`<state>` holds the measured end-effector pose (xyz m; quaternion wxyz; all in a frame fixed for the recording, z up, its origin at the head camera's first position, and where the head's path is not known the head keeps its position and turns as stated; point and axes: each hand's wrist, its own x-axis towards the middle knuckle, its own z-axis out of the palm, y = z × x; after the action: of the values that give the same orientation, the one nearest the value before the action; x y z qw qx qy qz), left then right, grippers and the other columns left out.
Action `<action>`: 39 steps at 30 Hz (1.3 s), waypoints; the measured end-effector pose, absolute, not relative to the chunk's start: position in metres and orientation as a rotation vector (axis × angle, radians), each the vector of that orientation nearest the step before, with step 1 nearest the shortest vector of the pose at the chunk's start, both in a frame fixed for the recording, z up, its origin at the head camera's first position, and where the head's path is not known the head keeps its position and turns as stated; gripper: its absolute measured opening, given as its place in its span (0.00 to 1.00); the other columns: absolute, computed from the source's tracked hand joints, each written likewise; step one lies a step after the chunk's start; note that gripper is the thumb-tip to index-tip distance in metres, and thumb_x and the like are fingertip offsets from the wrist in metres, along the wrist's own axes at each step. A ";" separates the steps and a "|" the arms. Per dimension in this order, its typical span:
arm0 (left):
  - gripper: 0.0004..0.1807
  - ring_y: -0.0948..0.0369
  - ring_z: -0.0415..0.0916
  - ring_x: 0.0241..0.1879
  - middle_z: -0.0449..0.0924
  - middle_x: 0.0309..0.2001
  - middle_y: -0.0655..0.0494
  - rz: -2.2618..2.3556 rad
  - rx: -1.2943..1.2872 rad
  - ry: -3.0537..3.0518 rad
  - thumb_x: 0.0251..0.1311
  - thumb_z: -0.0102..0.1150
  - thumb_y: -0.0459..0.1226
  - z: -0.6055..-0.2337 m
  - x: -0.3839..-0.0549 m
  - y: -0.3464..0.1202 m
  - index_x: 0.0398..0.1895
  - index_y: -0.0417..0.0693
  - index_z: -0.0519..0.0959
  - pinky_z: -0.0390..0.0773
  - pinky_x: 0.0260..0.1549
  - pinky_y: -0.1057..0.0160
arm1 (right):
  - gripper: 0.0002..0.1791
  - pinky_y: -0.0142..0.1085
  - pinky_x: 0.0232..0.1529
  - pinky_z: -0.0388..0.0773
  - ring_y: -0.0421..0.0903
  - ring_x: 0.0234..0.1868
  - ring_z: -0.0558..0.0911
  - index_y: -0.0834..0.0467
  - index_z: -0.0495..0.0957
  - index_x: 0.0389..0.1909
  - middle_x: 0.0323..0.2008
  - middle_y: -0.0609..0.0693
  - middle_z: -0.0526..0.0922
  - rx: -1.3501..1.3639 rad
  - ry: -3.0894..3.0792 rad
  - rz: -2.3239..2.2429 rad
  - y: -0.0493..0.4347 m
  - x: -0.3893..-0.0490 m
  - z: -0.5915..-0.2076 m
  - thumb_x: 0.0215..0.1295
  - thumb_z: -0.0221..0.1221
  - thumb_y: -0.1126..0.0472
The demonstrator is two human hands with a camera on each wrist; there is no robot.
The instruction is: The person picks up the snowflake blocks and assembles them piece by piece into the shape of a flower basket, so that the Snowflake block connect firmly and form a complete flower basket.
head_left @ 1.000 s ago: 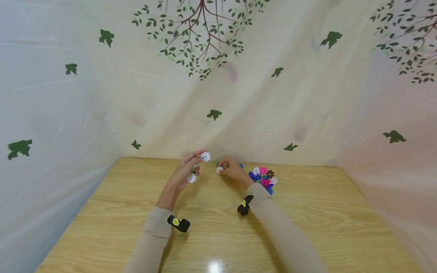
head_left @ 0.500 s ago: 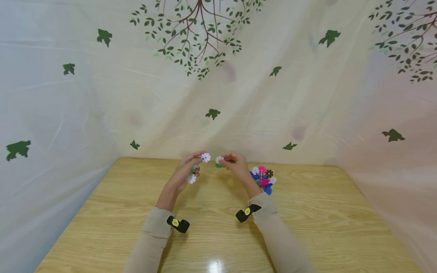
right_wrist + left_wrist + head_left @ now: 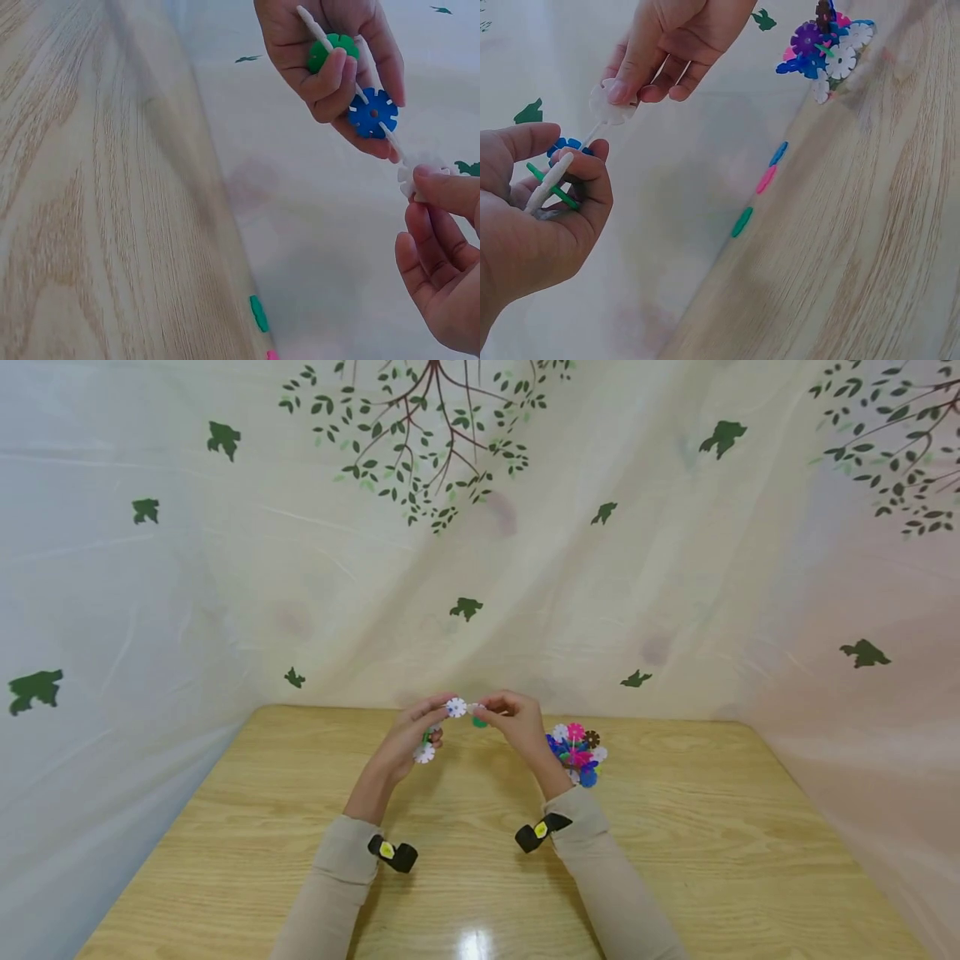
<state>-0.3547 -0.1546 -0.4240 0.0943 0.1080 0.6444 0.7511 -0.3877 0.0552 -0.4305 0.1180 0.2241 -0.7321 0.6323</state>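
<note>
My left hand grips a short chain of interlocking snowflake discs with curled fingers. In the right wrist view a green disc and a blue disc sit along it, between white discs seen edge-on. One white disc faces up at the left fingertips. My right hand pinches another white snowflake disc between thumb and fingers. That disc meets the chain's end next to the blue disc; whether the slots are engaged I cannot tell. The left palm hides part of the chain.
A multicoloured cluster of joined discs stands on the wooden table right of the right hand. Loose green, pink and blue discs lie along the table's far edge, by a printed curtain.
My right hand has lifted a white disc from near the table's far edge and brought it left, up to the chain. The left hand has barely moved.
</note>
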 end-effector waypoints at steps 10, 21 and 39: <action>0.25 0.69 0.65 0.25 0.74 0.42 0.62 2.259 0.349 1.912 0.79 0.47 0.39 -0.427 -0.355 -0.153 0.75 0.39 0.65 0.70 0.24 0.73 | 0.07 0.27 0.34 0.82 0.34 0.30 0.83 0.72 0.85 0.35 0.35 0.65 0.87 0.604 -2.070 1.891 0.050 -0.384 -0.429 0.60 0.70 0.70; 0.25 0.69 0.65 0.25 0.72 0.39 0.63 2.270 0.296 1.923 0.79 0.47 0.40 -0.423 -0.354 -0.153 0.74 0.42 0.67 0.70 0.25 0.74 | 0.07 0.28 0.35 0.83 0.35 0.30 0.83 0.72 0.85 0.35 0.34 0.64 0.87 0.585 -2.018 1.939 0.049 -0.383 -0.429 0.61 0.69 0.71; 0.25 0.68 0.62 0.23 0.66 0.27 0.60 2.277 0.380 1.967 0.79 0.47 0.36 -0.421 -0.349 -0.143 0.74 0.35 0.66 0.67 0.22 0.73 | 0.06 0.29 0.37 0.84 0.44 0.32 0.86 0.78 0.83 0.35 0.37 0.74 0.84 0.652 -2.069 1.922 0.049 -0.359 -0.408 0.61 0.66 0.76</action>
<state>-0.3489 -0.1425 -0.4208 0.0543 0.1251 0.6476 0.7497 -0.3591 0.0486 -0.4080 0.1213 0.2234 -0.7086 0.6583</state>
